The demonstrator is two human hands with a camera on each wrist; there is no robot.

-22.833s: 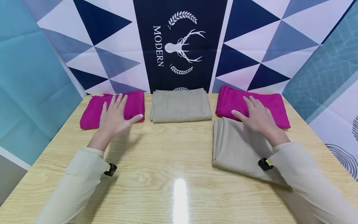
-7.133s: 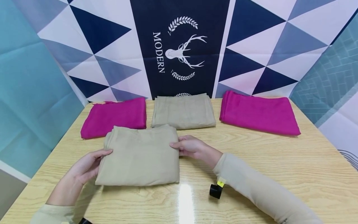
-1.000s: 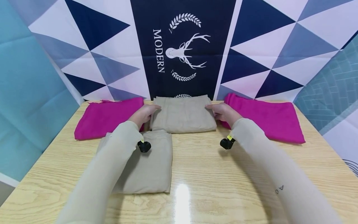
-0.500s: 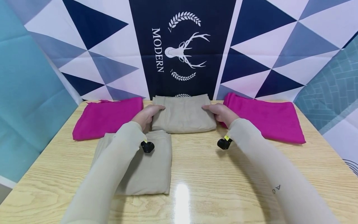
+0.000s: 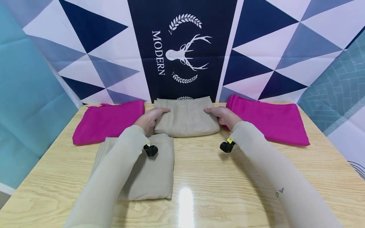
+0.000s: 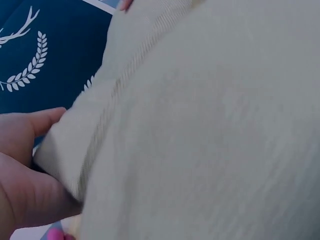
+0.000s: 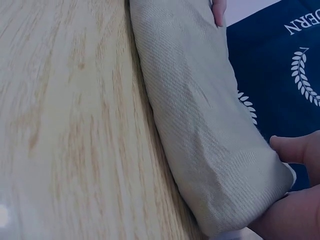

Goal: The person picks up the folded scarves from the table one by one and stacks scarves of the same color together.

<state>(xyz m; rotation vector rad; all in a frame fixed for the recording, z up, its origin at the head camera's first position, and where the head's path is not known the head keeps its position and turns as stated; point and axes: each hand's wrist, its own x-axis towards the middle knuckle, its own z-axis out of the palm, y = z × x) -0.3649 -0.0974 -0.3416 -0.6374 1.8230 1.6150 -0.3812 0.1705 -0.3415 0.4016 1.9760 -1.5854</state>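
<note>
Basically pinching both ends of far beige cloth [image 5: 186,119] with left hand [image 5: 149,119] and right hand [image 5: 225,116], ideally gripping all layers evenly for neat folds.

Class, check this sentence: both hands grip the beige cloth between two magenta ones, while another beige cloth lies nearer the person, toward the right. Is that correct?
Not quite. The head view shows the nearer beige cloth lying toward the left, not the right. The rest stands: the left hand and right hand grip the middle beige cloth.
</note>
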